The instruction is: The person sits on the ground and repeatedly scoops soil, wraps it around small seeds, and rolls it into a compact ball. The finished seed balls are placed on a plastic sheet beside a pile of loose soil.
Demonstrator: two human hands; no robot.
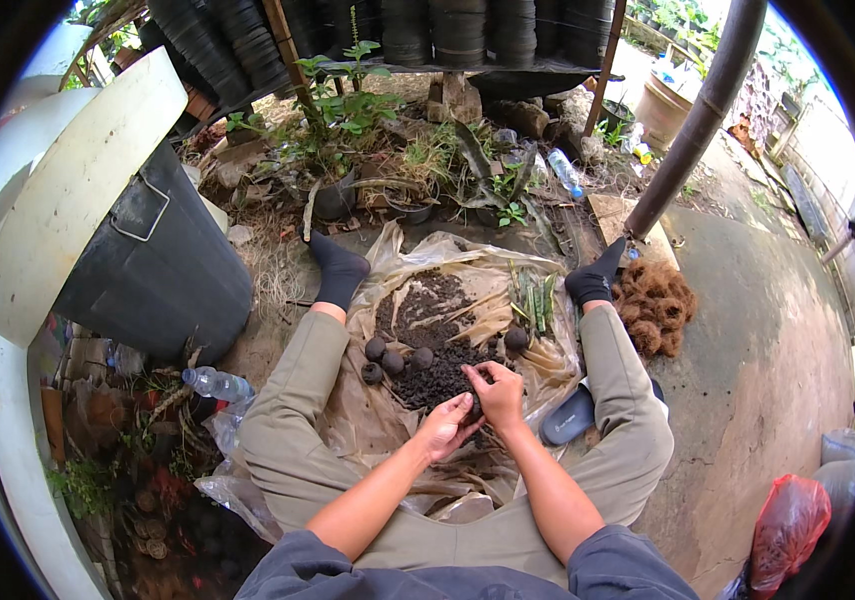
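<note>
Between my legs, my left hand (pixel 445 429) and my right hand (pixel 500 393) meet around a dark clump of soil (pixel 477 409), mostly hidden by the fingers. The right thumb and index finger come together above it. Just beyond the hands, loose dark soil (pixel 439 379) is heaped on a crumpled, translucent plastic sheet (pixel 356 442). Several round soil balls (pixel 393 363) sit together left of the heap, and a single soil ball (pixel 516 339) lies to its right. Cut green leaf strips (pixel 538 304) rest on the sheet's far right part.
Brown coconut fibre (pixel 652 309) lies beside my right foot, near a bamboo post (pixel 697 120). A dark slipper (pixel 568 415) is by my right leg. At left stand a large black bin (pixel 165 255) and a plastic bottle (pixel 217 383). Potted plants (pixel 412 202) line the far side.
</note>
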